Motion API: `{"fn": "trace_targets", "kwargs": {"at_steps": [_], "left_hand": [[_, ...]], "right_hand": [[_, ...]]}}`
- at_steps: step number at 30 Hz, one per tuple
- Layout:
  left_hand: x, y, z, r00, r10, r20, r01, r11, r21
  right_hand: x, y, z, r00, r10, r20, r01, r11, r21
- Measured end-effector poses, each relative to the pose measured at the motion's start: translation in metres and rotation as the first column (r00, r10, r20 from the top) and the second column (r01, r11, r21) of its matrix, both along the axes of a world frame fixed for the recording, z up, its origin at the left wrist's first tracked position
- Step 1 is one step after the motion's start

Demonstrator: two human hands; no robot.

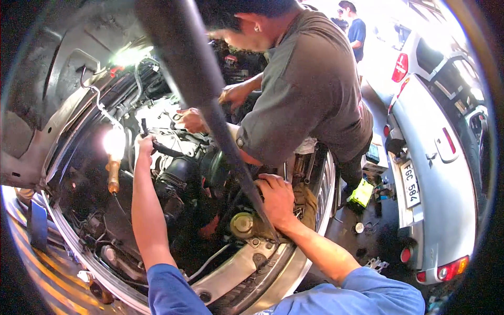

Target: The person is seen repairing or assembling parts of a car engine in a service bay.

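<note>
My left hand (145, 144) reaches deep into the open engine bay, its fingers closed round a black hose (166, 150). A short dark end stands up above my fingers. Beside it lies the silver metal engine top (170, 139). My right hand (277, 197) rests at the front edge of the bay, fingers laid out over the parts there and partly in shadow. Close to it are a brown cloth (305, 202) and a round yellowish cap (242, 224). A co-worker's hand (193, 121) touches the engine top to the right of my left hand.
A thick dark prop (191, 58) crosses the view diagonally in front. A lit work lamp (113, 170) hangs at left, under the raised hood (44, 68). The co-worker (310, 89) leans in from the right. A silver car (441, 173) stands behind, with loose parts on the floor.
</note>
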State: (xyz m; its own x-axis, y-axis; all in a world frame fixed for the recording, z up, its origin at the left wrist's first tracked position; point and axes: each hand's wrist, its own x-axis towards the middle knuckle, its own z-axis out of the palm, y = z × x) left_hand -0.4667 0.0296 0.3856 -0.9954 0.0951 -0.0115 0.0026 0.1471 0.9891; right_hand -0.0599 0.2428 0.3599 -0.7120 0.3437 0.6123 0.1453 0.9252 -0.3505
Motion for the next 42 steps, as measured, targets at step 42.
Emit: {"fn": "trace_targets", "kwargs": {"at_steps": [42], "left_hand": [[0.282, -0.019, 0.026, 0.767, 0.035, -0.641, -0.503, 0.653, -0.566]], "right_hand": [[-0.017, -0.007, 0.013, 0.57, 0.793, -0.216, -0.768, 0.419, -0.485]]}}
